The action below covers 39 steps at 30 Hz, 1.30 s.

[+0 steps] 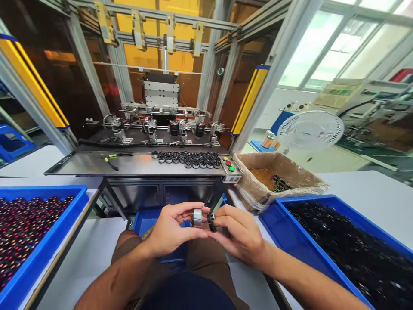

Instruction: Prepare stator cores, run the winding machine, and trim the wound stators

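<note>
Above my lap, my left hand [176, 232] has its fingers and thumb closed round a silver metal ring [197, 217] with a dark edge. Facing it, my right hand [237, 232] pinches a black plastic part [211, 221], toothed at its rim. The two pieces are close together, with a small gap showing between them. On the steel ledge in front stand rows of black-and-silver ring parts [189, 158]. To my right, a blue bin [271, 224] holds a heap of black plastic parts [351, 241].
Pliers [112, 160] lie on the steel ledge [77, 162]. A button box [231, 172], a plastic-lined carton [254, 196] and a white fan [311, 131] stand to the right. At left, another blue bin [82, 193] holds copper-and-red parts [32, 232]. Machine fixtures [150, 129] fill the back.
</note>
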Tool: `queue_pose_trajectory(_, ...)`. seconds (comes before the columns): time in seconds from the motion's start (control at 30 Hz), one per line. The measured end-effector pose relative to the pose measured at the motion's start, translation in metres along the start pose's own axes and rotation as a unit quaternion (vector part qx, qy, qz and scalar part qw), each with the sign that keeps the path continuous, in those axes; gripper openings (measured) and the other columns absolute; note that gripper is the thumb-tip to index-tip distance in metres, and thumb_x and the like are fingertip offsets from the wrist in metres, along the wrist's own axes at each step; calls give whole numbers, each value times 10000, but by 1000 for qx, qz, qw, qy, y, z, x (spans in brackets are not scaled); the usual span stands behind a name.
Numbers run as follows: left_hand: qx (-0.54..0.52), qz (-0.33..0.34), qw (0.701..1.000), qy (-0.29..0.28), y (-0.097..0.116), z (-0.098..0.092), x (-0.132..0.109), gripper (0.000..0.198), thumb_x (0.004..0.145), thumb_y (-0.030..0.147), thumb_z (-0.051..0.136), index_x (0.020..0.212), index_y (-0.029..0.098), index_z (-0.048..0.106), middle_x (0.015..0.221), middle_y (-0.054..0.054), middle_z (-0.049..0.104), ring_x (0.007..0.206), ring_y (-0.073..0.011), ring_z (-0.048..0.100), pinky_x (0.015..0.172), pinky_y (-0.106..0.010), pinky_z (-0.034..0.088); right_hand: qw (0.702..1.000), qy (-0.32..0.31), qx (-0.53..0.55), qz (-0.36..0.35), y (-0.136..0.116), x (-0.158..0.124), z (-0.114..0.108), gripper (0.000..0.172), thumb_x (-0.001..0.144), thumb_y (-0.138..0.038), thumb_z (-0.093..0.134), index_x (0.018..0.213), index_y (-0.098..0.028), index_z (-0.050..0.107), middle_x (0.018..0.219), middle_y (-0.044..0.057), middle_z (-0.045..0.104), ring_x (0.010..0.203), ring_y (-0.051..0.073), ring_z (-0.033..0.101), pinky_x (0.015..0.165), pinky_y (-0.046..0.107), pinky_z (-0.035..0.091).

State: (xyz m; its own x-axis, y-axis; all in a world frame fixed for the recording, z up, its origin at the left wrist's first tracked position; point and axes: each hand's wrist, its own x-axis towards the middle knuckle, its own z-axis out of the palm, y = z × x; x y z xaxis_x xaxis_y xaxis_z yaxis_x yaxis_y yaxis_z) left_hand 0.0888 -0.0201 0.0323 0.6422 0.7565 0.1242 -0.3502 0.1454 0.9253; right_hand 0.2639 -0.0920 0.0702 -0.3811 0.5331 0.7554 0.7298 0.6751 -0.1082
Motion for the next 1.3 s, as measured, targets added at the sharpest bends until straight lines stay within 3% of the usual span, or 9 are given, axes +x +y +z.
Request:
queue_pose_trajectory(0.2,-18,35,997,64,12,-47,-14,520,504,145,925,1000,177,774,1001,-83,788,887,-203,756,848,-257,602,998,-4,54,-31,2,28,63,44,920,-141,541,917,-175,570,742,63,655,667,166,641,557,259,524)
queue_pose_trajectory(0.37,22,75,991,106,16,-87,-13,474,576,155,900,1026,231,774,994,-45,792,884,-178,753,823,-211,593,990,-38,134,20,16,52,92,234,887,-135,625,1112,-186,581,908,88,661,804,183,661,648,292,577)
queue_pose_trajectory(0.5,116,99,977,148,16,-116,-1,453,605,209,891,1039,268,773,993,-31,793,888,-189,751,825,-219,588,983,-67,171,30,39,71,117,354,901,-124,606,1244,-196,560,1069,128,615,930,202,641,717,325,594)
queue_pose_trajectory(0.63,208,120,960,145,17,-143,17,486,639,212,873,1100,304,750,1032,-29,786,934,-212,749,874,-251,577,972,-90,215,35,68,87,144,340,909,-129,605,1241,-187,569,1110,133,599,984,199,619,761,328,599)
queue_pose_trajectory(0.77,229,89,958,146,33,-163,44,497,649,233,867,1126,286,740,1072,-63,774,979,-257,740,891,-310,586,959,-88,264,63,97,108,163,378,901,-133,620,1269,-206,571,1121,130,611,1012,208,622,756,328,603)
queue_pose_trajectory(0.97,131,23,982,137,92,-166,94,486,630,233,878,1098,257,749,1059,-77,776,988,-267,737,900,-339,589,949,-51,306,58,129,166,159,458,881,-86,627,1310,-224,550,1107,122,618,985,204,629,790,371,588)
queue_pose_trajectory(1.17,80,-43,981,169,172,-141,119,487,566,262,911,1024,186,765,1010,-104,784,959,-278,740,858,-351,603,957,-19,288,37,136,230,121,417,882,-80,615,1267,-234,572,1046,107,640,920,186,632,765,366,584)
queue_pose_trajectory(1.3,92,-67,977,180,212,-126,126,504,535,271,923,1003,170,767,961,-95,788,844,-240,747,772,-314,610,966,16,259,5,136,260,98,331,881,-74,612,1185,-207,616,1041,113,660,961,186,643,780,352,581)
